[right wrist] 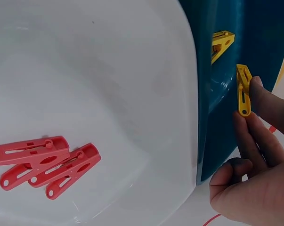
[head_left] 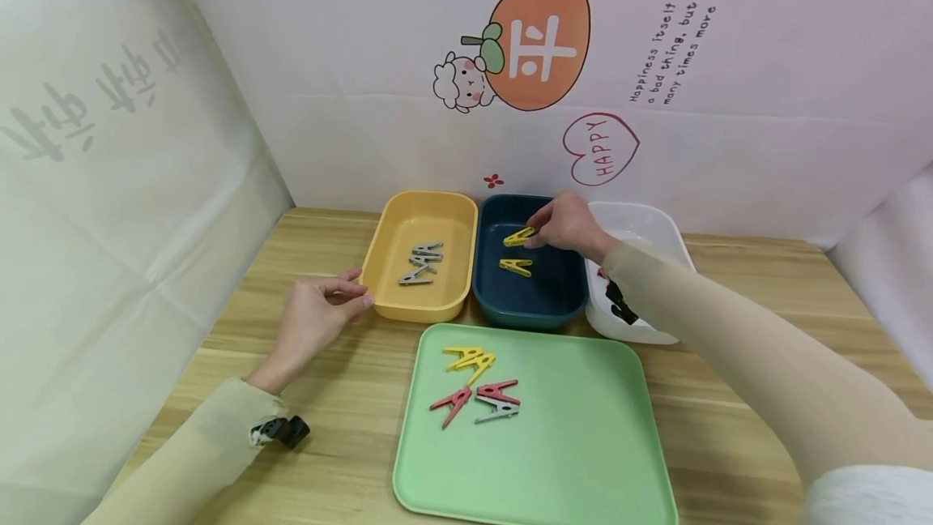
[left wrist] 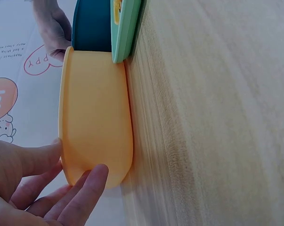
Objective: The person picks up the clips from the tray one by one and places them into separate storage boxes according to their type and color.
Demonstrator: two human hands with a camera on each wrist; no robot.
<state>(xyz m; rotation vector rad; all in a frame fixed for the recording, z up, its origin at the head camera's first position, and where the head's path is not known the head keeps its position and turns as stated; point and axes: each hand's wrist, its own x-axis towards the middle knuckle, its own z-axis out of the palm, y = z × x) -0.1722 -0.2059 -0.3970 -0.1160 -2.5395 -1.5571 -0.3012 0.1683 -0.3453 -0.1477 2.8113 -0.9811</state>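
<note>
My right hand point(head_left: 572, 225) pinches a yellow clothespin point(right wrist: 244, 89) by one end, over the dark blue bin point(head_left: 535, 310). Another yellow clothespin point(head_left: 516, 267) lies inside that bin. With fingers loosely extended, my left hand point(head_left: 317, 318) touches the near left corner of the yellow-orange bin point(head_left: 423, 313); in the left wrist view its thumb and fingers rest about the bin's rim. Several grey clothespins point(head_left: 415, 275) lie in that bin. On the green tray point(head_left: 568, 444) are yellow clothespins point(head_left: 470, 360), red clothespins point(head_left: 453, 405) and a grey one point(head_left: 499, 409).
A white bin point(head_left: 649, 335) stands at the right of the row, partly behind my right forearm, with red clothespins point(right wrist: 61, 165) inside. The bins and tray sit on a wooden table point(head_left: 342, 436). A printed white backdrop point(head_left: 364, 63) rises right behind the bins.
</note>
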